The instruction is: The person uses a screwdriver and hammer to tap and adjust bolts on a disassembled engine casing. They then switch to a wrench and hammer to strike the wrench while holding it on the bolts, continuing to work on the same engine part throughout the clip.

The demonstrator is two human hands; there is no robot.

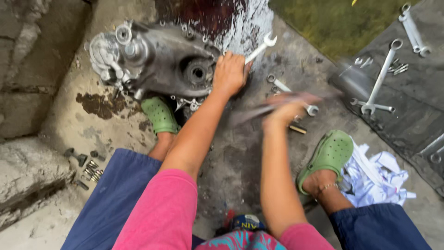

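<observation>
While the left hand grips a spanner beside the greasy engine casing, the blurred right hand holds a blurred thin tool nearby.

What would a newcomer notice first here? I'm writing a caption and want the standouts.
The grimy metal engine casing at upper left, with the left hand holding a wrench against its edge. The right hand is a motion blur mid-frame. Bright green clogs stand out on the oil-stained concrete.

Grimy grey engine casing lay flat at ten o'clock, silver open-ended spanner angled beside it toward twelve, blurred tool at centre.
</observation>
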